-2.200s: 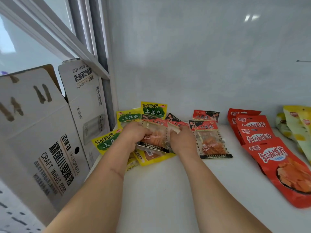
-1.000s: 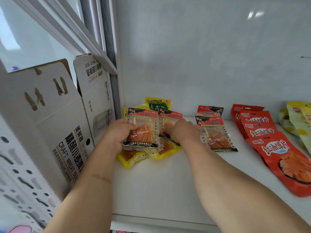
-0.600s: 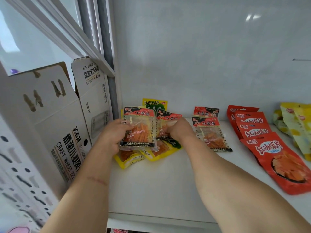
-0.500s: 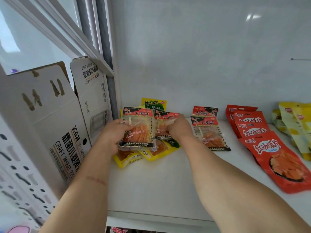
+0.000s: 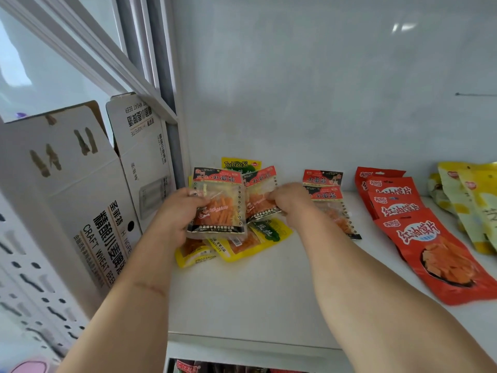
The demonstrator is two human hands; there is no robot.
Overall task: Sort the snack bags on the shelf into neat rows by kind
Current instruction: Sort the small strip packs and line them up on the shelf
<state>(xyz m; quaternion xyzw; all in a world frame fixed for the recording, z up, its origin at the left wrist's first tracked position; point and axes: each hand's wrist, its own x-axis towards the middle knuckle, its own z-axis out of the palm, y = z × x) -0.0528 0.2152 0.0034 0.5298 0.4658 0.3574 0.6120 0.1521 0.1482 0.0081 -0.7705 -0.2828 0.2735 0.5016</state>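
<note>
White shelf (image 5: 263, 297) and a pale wall behind it are what we see. Our left hand (image 5: 176, 215) holds a clear snack bag with a red top (image 5: 218, 204), fingers curled round its left edge, so this grip is closed on the bag. Our right hand (image 5: 289, 199) pinches a second clear bag with a red top (image 5: 259, 195) by its right edge, so that grip is closed too. Both bags are lifted up near the back left of the shelf. Under them lies a messy pile of yellow bags (image 5: 242, 243), and one more yellow bag (image 5: 240, 164) stands behind. Just to the right we see two more clear red-top bags (image 5: 326, 196), one behind the other. Farther right lies a row of big red bags (image 5: 435, 254), each overlapping the next. Pale yellow bags (image 5: 468, 200) sit at the far right. White cardboard boxes (image 5: 80, 200) stand to the left of the shelf.
</note>
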